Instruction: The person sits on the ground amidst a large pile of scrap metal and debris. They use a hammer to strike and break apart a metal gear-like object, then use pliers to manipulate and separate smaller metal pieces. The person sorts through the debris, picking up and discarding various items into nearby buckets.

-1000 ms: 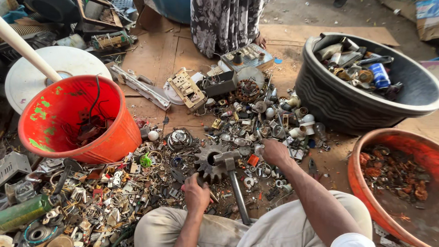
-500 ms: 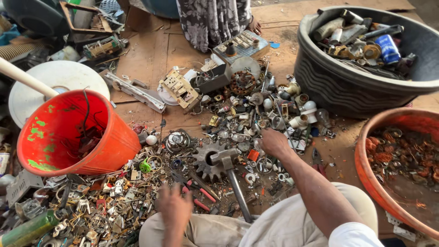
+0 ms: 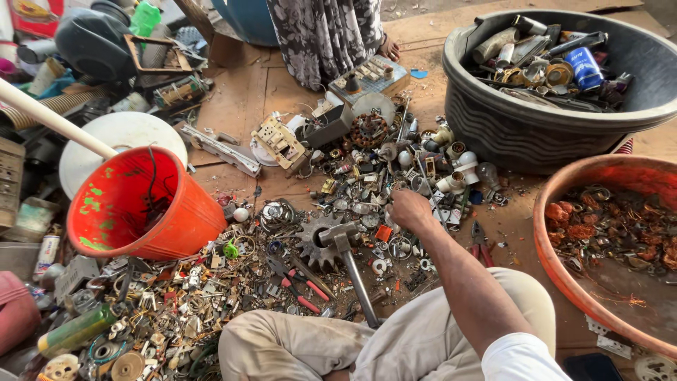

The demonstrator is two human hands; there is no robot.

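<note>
- Scrap pieces point(image 3: 395, 176), small metal and plastic bits, are spread in a heap over the brown board point(image 3: 240, 99) in the middle of the head view, between the orange bucket and the black tub.
- Right hand point(image 3: 409, 209) is seen from the back, reaching forward into the heap with the fingers curled down among the pieces; whether anything is gripped cannot be told.
- Left hand is not seen in the view.
- A hammer point(image 3: 349, 264) is laid just left of the right hand, its metal head resting on a rusty gear wheel point(image 3: 316, 243) and its handle pointing back towards the knees.
- Red-handled pliers point(image 3: 300, 282) are laid near the gear wheel, on the side nearer the person.
- An orange bucket point(image 3: 141, 208) is tipped on its side at the left, its mouth turned up and left, with a dark wire inside.
- A white round lid point(image 3: 116, 141) is laid behind the bucket, and a pale stick point(image 3: 46, 116) is seen crossing over it.
- A black tub point(image 3: 522, 127) full of cans and metal parts is set at the upper right.
- An orange basin point(image 3: 564, 261) holding copper wire and rusty bits is set at the right edge, near the right arm.
- A patterned skirt point(image 3: 321, 35) of another person is seen at the top.
</note>
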